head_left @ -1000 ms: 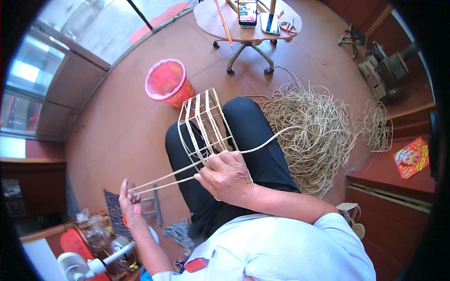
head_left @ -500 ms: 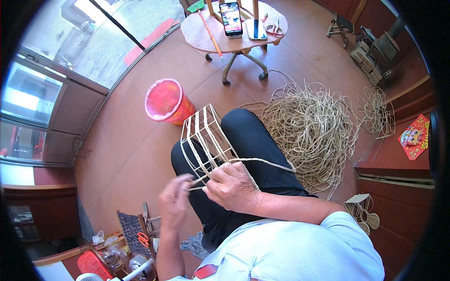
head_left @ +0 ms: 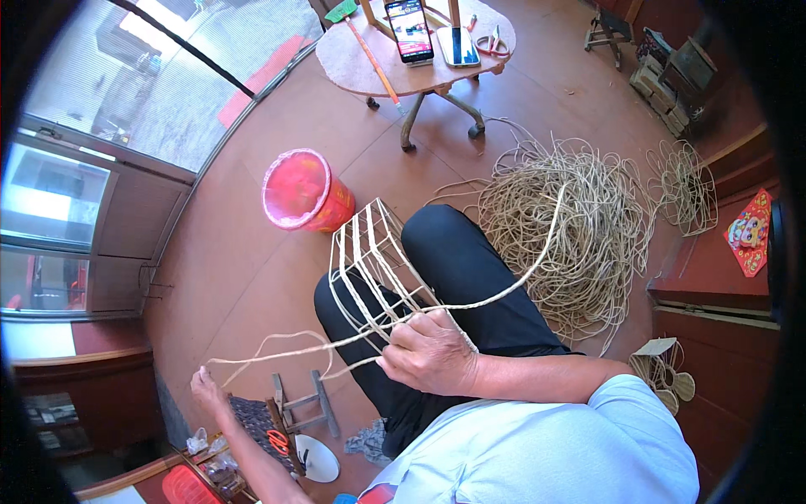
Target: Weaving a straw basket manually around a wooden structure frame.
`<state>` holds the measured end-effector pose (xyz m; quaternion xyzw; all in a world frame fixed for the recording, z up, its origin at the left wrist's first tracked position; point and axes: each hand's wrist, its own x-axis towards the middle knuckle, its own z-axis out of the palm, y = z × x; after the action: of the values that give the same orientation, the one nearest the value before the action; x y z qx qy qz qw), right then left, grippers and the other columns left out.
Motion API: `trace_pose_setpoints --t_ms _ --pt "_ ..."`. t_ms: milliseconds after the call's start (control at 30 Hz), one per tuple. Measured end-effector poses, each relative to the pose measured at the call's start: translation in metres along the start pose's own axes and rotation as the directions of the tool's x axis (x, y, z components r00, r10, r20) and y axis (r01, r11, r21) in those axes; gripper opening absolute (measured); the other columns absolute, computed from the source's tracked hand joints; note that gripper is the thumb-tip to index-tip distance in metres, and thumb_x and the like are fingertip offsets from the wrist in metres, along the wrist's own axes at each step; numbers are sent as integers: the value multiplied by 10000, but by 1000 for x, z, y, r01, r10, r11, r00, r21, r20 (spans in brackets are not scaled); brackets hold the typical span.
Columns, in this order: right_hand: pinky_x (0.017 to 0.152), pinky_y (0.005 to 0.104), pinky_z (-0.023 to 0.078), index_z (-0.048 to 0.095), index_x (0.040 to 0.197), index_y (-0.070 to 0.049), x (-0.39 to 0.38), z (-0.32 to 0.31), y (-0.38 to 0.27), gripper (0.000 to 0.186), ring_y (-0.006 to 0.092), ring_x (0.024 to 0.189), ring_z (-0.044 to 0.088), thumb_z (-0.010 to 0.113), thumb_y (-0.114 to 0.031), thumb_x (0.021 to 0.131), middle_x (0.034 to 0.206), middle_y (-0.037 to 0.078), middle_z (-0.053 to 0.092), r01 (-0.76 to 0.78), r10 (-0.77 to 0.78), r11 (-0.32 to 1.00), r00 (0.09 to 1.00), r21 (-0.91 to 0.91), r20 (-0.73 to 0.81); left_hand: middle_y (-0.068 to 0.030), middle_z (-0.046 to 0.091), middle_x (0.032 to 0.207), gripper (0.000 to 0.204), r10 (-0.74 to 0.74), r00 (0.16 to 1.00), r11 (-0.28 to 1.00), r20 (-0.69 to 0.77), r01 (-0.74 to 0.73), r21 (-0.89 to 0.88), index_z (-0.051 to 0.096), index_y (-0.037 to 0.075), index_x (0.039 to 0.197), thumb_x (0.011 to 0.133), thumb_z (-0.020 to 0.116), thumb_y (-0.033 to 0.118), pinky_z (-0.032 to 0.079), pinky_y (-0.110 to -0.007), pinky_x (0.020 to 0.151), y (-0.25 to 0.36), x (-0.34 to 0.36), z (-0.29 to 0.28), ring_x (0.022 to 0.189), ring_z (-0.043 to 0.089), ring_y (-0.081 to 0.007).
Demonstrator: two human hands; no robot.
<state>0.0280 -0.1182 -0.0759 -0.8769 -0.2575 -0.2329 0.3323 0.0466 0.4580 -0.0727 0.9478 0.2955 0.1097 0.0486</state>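
Note:
A pale, box-shaped open frame [head_left: 359, 262] of thin bars leans across my lap between my knees, its far end raised. My right hand [head_left: 430, 353] is closed on the near end of the frame, knuckles up. My left hand [head_left: 210, 388] is stretched far out to the left, its fingers pinched on a pale twisted cord [head_left: 514, 287]. From those fingers the cord runs taut over the frame just past my right hand, then curves up to the right. A slack loop of it hangs between my hands. What lies under my right fingers is hidden.
A large heap of cord [head_left: 564, 231] lies on the floor to the right, with a smaller coil [head_left: 684, 186] beyond. Ahead stand a red bucket [head_left: 336, 206] and a round wheeled table [head_left: 357, 63] bearing phones [head_left: 409, 34] and pliers [head_left: 494, 42]. Orange scissors [head_left: 278, 442] rest at lower left.
My left hand has swung from beside the frame far out to the left, drawing cord with it. The cord on the right has lifted into an arc. My right hand stays on the frame.

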Motion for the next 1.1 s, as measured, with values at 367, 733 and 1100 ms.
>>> trace_pose_setpoints --t_ms 367,733,1100 --pt "835 392 407 616 762 -224 -2 -2 0 280 173 847 573 846 -328 882 868 -30 531 -34 36 998 999 -47 38 -83 749 935 54 687 687 534 237 -257 -806 781 -16 1016 1029 766 35 554 -351 779 287 -209 -18 872 712 -185" --pt "831 393 390 617 761 -228 2 2 -3 259 167 838 569 835 -307 876 866 -34 532 -14 14 1000 1000 17 26 -26 719 1026 301 143 981 925 -134 -181 -334 771 4 1252 1144 677 269 514 -299 696 -81 -15 69 770 604 -93" --pt "824 395 389 609 751 -225 0 -3 1 279 170 834 572 842 -322 869 851 -31 524 -55 56 998 998 -30 27 -35 708 907 102 625 726 585 288 -190 -788 781 9 1074 1087 742 102 501 -305 724 286 -208 -18 798 612 -116"
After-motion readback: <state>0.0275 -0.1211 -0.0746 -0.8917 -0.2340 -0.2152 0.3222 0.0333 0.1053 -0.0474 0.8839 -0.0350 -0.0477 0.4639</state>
